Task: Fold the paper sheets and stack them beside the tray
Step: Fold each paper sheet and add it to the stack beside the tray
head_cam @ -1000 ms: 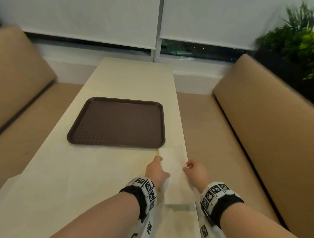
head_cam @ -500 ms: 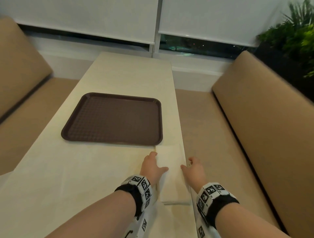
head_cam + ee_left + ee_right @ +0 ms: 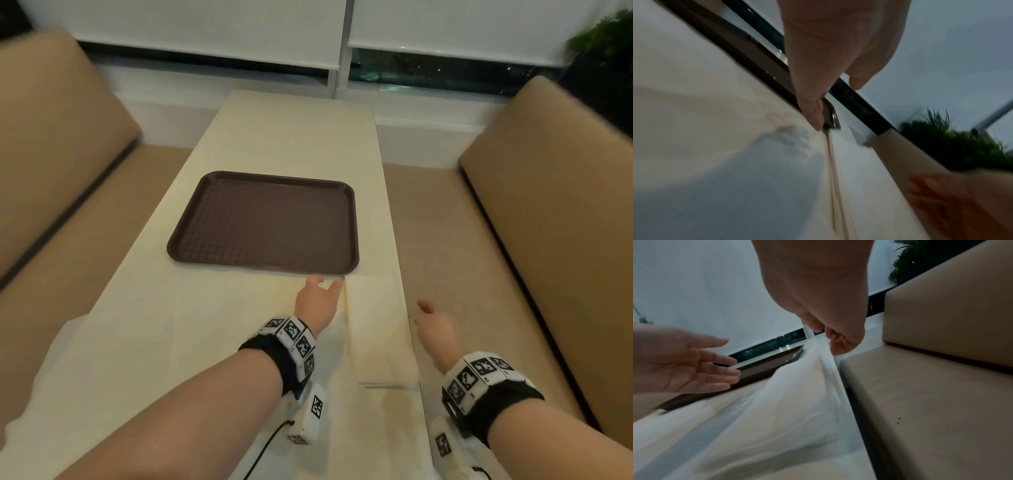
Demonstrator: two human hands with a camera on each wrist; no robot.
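A folded pale paper sheet (image 3: 376, 325) lies flat by the table's right edge, its far end just short of the brown tray's (image 3: 263, 219) near right corner. My left hand (image 3: 323, 282) is open, with straight fingertips (image 3: 817, 125) touching the folded sheet's far left corner next to the tray rim. My right hand (image 3: 428, 315) hovers past the sheet's right side over the table edge. Its fingers (image 3: 838, 344) hang loosely curled and hold nothing. The right wrist view shows the folded sheet (image 3: 787, 402) lying between both hands.
A larger pale sheet (image 3: 102, 359) covers the near left of the cream table (image 3: 291, 130) and overhangs its left edge. Tan bench seats (image 3: 462, 240) flank both sides. A window sill and blinds stand at the far end, a green plant (image 3: 603, 41) at the back right.
My left hand slid forward along the folded sheet's left edge up to the tray. My right hand left the sheet's right edge and moved out over the table edge.
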